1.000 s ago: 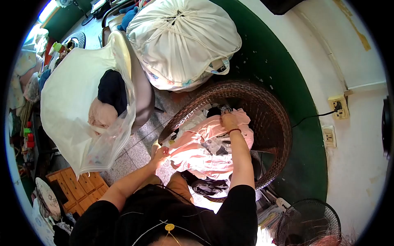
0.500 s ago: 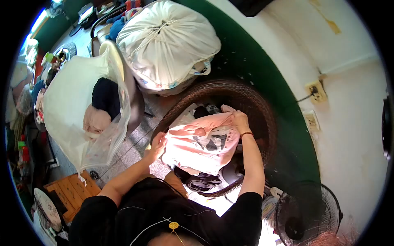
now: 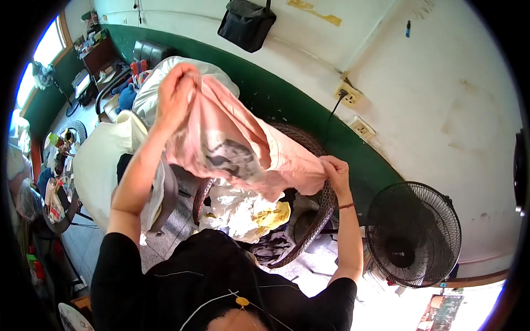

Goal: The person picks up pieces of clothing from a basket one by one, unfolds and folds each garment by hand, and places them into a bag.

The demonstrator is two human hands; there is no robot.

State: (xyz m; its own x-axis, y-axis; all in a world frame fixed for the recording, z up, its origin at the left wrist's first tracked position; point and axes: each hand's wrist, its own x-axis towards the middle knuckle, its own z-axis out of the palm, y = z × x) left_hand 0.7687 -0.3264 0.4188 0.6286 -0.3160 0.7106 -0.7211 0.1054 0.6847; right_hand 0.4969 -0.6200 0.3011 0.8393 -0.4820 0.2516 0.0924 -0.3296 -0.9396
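A pink shirt [image 3: 248, 143] with a dark print hangs stretched between my two hands, above a brown wicker basket [image 3: 326, 212]. My left hand [image 3: 179, 94] is raised and closed on one end of the cloth. Lower on the right, my right hand [image 3: 337, 174] pinches the other end, beside the basket's rim. Under the shirt, white clothes [image 3: 234, 209], a yellow piece [image 3: 273, 217] and dark clothes [image 3: 273, 245] lie in the basket. The shirt covers the basket's far part.
Left of the basket stands a large open white bag [image 3: 102, 165]; a full white bag [image 3: 215, 69] is behind the shirt. A black fan [image 3: 414, 234] stands at the right. A wall socket [image 3: 348, 95] has a plug in it, and a black bag [image 3: 247, 25] hangs on the wall.
Both hands have lifted the pink shirt out of the basket and spread it, the left hand rising highest. White and yellow clothes now show below. The view has tilted up.
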